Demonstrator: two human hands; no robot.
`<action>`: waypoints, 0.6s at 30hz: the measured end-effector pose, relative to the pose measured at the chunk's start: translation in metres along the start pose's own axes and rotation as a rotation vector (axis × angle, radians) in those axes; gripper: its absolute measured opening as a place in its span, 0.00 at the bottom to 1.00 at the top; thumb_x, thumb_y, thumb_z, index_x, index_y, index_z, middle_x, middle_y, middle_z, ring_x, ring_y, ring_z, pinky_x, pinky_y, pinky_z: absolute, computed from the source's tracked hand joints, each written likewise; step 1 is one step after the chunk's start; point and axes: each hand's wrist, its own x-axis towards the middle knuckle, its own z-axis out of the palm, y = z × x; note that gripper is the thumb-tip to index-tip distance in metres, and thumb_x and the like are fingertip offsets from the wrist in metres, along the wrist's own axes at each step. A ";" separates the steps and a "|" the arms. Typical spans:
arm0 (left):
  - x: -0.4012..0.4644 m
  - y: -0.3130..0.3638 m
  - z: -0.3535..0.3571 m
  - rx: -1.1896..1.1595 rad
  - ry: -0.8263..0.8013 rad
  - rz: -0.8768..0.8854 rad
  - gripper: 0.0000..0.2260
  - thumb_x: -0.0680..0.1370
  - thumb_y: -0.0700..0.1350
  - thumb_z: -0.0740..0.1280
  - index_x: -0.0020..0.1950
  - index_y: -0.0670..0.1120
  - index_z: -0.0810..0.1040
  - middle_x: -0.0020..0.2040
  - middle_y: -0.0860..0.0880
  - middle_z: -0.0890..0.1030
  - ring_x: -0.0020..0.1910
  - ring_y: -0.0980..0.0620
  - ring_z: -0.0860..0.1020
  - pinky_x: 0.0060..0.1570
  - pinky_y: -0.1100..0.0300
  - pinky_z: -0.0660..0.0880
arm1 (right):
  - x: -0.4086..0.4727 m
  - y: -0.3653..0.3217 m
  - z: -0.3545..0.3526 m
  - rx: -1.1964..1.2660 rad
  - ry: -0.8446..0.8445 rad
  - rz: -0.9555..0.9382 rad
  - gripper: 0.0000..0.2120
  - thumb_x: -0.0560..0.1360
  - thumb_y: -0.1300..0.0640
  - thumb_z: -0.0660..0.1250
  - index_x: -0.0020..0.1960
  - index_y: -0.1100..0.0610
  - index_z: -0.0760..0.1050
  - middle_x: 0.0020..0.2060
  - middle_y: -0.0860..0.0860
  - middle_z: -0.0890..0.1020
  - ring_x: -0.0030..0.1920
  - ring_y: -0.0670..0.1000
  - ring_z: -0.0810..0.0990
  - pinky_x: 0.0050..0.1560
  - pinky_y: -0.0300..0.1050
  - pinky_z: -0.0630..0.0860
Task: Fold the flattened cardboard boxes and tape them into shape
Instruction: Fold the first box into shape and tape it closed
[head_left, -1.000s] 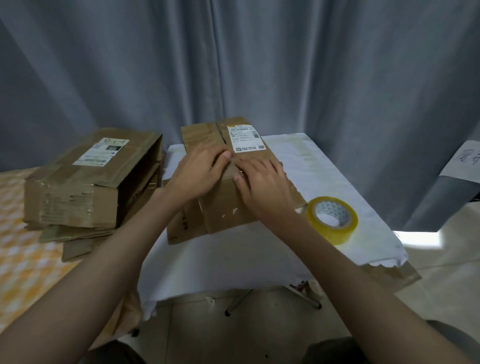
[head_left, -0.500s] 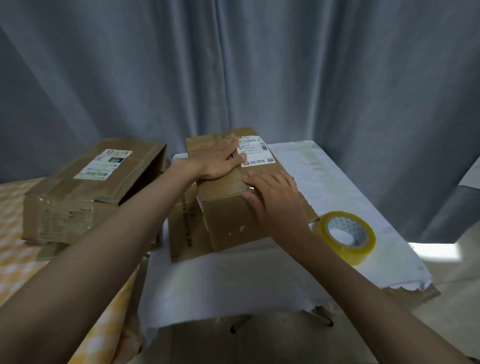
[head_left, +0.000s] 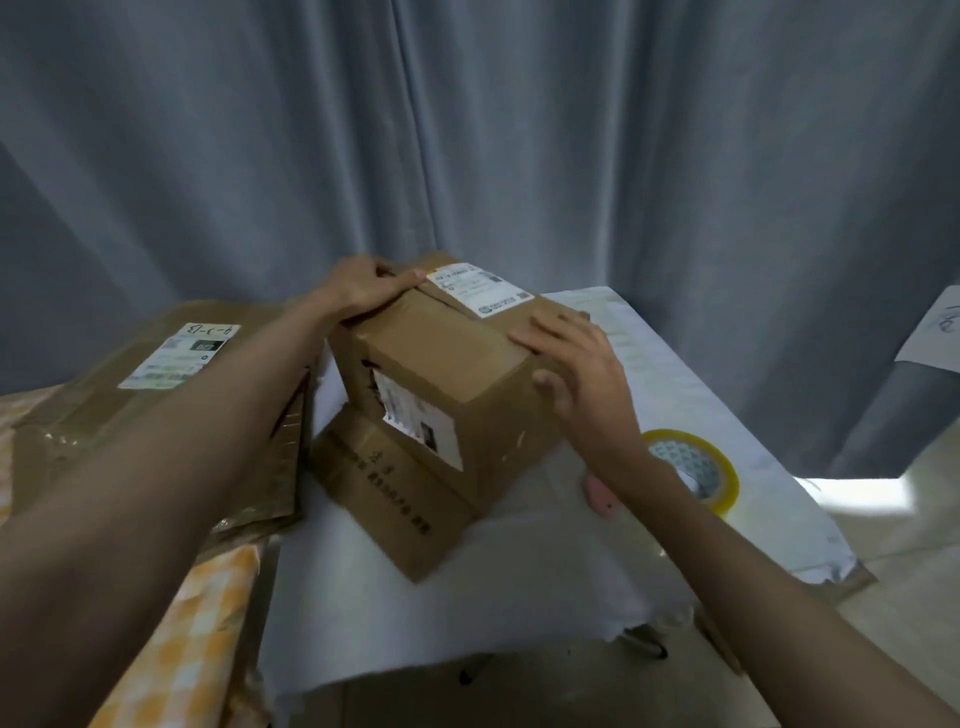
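Box (head_left: 447, 364) sits near the middle of the white-covered table (head_left: 519, 561), tilted, resting on a flat cardboard piece (head_left: 384, 488). Your left hand (head_left: 363, 291) grips its far left top edge, fingers curled over. Your right hand (head_left: 576, 369) presses its right top edge, fingers fairly straight. Tape roll (head_left: 696, 467) lies by the table's right edge.

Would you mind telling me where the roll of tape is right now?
In the head view, the roll of tape lies on the white-covered table, right of the cardboard box, partly hidden behind the right hand's forearm.
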 end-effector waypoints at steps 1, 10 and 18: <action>-0.003 -0.002 -0.003 0.005 -0.005 -0.025 0.36 0.75 0.72 0.59 0.68 0.45 0.77 0.67 0.42 0.77 0.64 0.40 0.75 0.60 0.52 0.71 | 0.003 0.003 -0.001 0.014 0.021 0.051 0.18 0.76 0.66 0.70 0.63 0.54 0.82 0.70 0.57 0.73 0.70 0.55 0.68 0.74 0.48 0.59; -0.073 -0.003 0.000 0.019 0.088 -0.190 0.38 0.75 0.71 0.59 0.62 0.38 0.78 0.63 0.38 0.78 0.58 0.39 0.77 0.48 0.55 0.69 | 0.007 0.001 -0.003 0.366 0.146 0.516 0.16 0.81 0.58 0.61 0.63 0.47 0.81 0.54 0.46 0.80 0.51 0.49 0.81 0.53 0.57 0.82; -0.152 -0.009 0.011 0.087 0.165 -0.236 0.36 0.70 0.77 0.56 0.40 0.44 0.76 0.44 0.42 0.77 0.41 0.43 0.74 0.41 0.52 0.71 | 0.016 0.001 -0.019 0.504 -0.036 0.698 0.16 0.75 0.52 0.73 0.62 0.46 0.82 0.54 0.40 0.83 0.56 0.44 0.80 0.58 0.43 0.80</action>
